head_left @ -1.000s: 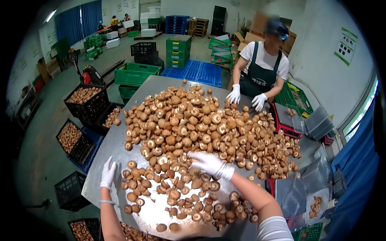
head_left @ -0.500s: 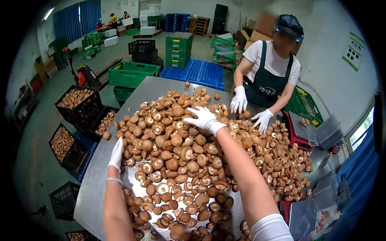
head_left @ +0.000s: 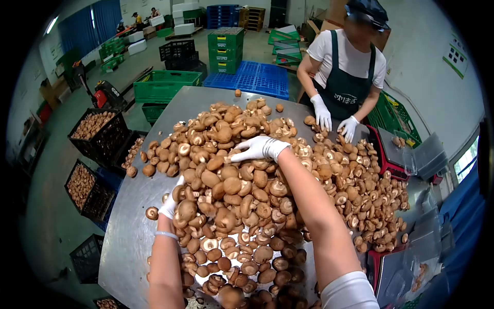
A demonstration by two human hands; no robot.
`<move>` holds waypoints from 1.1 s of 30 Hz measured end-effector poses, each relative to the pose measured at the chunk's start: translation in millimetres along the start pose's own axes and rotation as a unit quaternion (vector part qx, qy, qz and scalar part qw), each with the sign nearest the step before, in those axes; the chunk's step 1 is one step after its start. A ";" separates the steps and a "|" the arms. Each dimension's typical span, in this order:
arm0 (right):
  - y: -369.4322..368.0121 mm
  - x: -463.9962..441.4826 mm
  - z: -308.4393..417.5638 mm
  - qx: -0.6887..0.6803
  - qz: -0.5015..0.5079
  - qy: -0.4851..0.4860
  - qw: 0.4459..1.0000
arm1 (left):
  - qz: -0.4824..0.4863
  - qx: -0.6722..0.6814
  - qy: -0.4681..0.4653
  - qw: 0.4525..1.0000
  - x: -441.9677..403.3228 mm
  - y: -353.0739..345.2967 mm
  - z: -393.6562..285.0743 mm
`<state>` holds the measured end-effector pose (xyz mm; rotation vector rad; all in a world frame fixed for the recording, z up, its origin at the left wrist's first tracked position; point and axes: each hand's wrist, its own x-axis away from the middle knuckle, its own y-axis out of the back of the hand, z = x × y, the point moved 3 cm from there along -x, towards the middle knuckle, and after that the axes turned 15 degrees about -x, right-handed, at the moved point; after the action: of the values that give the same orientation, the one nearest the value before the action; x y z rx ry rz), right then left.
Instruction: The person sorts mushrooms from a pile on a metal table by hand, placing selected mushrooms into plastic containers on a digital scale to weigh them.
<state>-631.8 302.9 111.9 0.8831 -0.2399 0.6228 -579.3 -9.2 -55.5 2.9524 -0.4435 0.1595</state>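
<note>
A large heap of brown shiitake mushrooms (head_left: 231,185) covers the middle of the metal table (head_left: 128,226). My left hand (head_left: 169,205), in a white glove, is pressed along the heap's left edge with its fingers stretched out, partly hidden by mushrooms. Over the upper middle of the heap lies my gloved right hand (head_left: 257,148), fingers spread and curved, touching the mushrooms beneath. Neither hand is closed round a mushroom.
Across the table a co-worker (head_left: 345,72) has both white-gloved hands in the mushrooms. Red-edged scales (head_left: 393,149) and clear plastic boxes (head_left: 431,154) stand to the right. Black crates of mushrooms (head_left: 98,131) are on the left, a green crate (head_left: 167,86) behind.
My left hand has moved right, pushing mushrooms inward. My right hand has drawn slightly nearer, its fingers more curved. The co-worker's hands have shifted among the mushrooms, and the view has shifted slightly.
</note>
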 end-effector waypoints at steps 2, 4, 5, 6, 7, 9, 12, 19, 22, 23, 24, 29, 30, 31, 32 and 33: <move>-9.3 6.3 1.5 0.013 -0.009 0.020 1.000 | 0.013 -0.147 -0.089 0.985 -9.7 0.9 32.4; -25.2 13.5 3.8 0.033 0.000 0.009 0.999 | 0.039 -0.132 -0.032 0.990 -8.3 -10.4 25.8; -30.0 24.1 12.1 0.071 -0.006 -0.021 0.997 | 0.039 -0.156 -0.041 0.986 1.8 -23.4 8.3; -41.2 18.6 6.2 0.098 0.026 -0.010 0.995 | 0.039 -0.179 -0.051 0.982 12.0 -36.4 -9.0; -52.8 12.9 -1.4 0.127 0.058 0.001 0.990 | 0.025 -0.229 -0.099 0.968 31.6 -51.0 -38.4; -68.6 27.2 -8.7 0.164 0.052 0.028 0.985 | 0.106 -0.209 -0.096 0.967 1.8 -54.7 60.1; -80.8 67.0 -12.9 0.219 -0.001 0.043 0.975 | 0.094 -0.245 -0.072 0.962 64.7 -95.4 -44.4; -98.2 156.9 -52.6 0.263 -0.111 0.060 0.957 | 0.125 -0.050 -0.069 0.988 115.6 -194.8 -105.9; -103.4 192.7 -66.4 0.214 -0.155 0.031 0.964 | 0.127 -0.110 -0.128 0.977 140.1 -218.3 -110.5; -104.8 206.6 -59.8 0.214 -0.158 0.027 0.963 | 0.134 -0.195 -0.138 0.962 152.3 -225.6 -120.6; -110.4 218.5 -63.0 0.212 -0.178 0.046 0.960 | 0.118 -0.249 -0.160 0.948 163.6 -234.6 -124.3; -128.1 275.3 -72.8 0.268 -0.201 0.087 0.938 | 0.203 -0.264 -0.192 0.923 220.3 -223.7 -147.7; -127.4 287.1 -74.0 0.216 -0.230 0.114 0.942 | 0.190 -0.279 -0.214 0.916 212.6 -210.1 -136.3; -123.2 302.6 -69.8 0.162 -0.262 0.129 0.943 | 0.167 -0.285 -0.224 0.917 207.3 -189.0 -134.5; -116.6 319.0 -67.8 0.170 -0.305 0.113 0.930 | 0.085 -0.297 -0.231 0.923 202.7 -154.1 -134.4; -109.2 332.0 -69.1 0.180 -0.349 0.100 0.914 | -0.030 -0.323 -0.223 0.919 193.1 -113.2 -133.2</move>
<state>-304.9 440.6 145.1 1.1650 0.3850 0.0776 -372.9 65.0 84.9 2.3164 -0.3640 -0.5689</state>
